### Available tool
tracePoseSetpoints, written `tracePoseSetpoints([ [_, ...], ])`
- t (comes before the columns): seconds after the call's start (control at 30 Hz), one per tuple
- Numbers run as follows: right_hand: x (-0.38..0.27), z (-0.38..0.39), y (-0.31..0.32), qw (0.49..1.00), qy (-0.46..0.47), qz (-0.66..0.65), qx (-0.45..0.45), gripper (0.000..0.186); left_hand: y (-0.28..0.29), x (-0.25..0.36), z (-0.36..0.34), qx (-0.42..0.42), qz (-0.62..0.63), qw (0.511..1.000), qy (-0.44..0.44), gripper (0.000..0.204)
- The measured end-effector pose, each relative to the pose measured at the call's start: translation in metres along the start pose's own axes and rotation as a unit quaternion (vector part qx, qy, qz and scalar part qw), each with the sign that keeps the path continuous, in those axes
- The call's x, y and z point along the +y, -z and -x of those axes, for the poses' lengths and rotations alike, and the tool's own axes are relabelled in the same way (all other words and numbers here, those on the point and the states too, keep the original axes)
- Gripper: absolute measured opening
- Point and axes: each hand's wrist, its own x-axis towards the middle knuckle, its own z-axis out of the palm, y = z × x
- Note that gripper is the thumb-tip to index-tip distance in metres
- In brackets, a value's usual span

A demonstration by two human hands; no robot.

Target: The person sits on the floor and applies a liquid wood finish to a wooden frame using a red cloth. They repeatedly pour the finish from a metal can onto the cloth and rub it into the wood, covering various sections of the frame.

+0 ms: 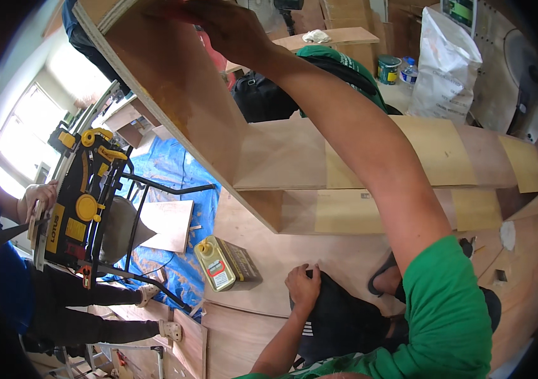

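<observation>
My right hand (221, 25) is raised at the top, against the inner face of a plywood end panel (168, 82). Its fingers are closed around something reddish, too dark and cut off to make out. Orange-brown smears mark that panel. Long plywood shelves (281, 148) run from it to the right, with yellowish and pinkish patches along them; my right forearm crosses above them. Low in the middle, my left hand (303, 287) lies over my black-clothed knee (338, 309), its fingers loosely bent and no held thing visible.
A metal can with a yellow cap (218, 265) stands on the plywood floor left of my knee. Further left, a person's hand (38, 202) touches a yellow-and-black table saw (85, 196) above a blue tarp (161, 167). Behind the shelves are a black bag (256, 98) and a white sack (444, 63).
</observation>
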Motion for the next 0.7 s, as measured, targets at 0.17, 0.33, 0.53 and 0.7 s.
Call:
tracePoseSetpoints([
  [0.17,-0.006,0.017,0.012,0.997,-0.035,-0.021,-0.071,0.033,0.001,0.003,-0.001,-0.023,-0.006,1.0,0.006,0.038],
  [0.33,0.01,0.039,0.043,0.989,-0.04,-0.001,-0.139,0.033,-0.002,0.002,-0.001,-0.048,-0.014,0.998,0.023,0.039],
  [0.53,-0.026,0.027,0.038,0.981,-0.17,-0.071,-0.065,0.033,0.0,0.0,0.001,-0.043,-0.02,0.998,0.033,0.039],
  [0.7,-0.049,0.079,0.015,0.98,-0.192,-0.04,-0.024,0.03,0.0,0.003,-0.004,-0.058,-0.016,0.997,0.042,0.039],
])
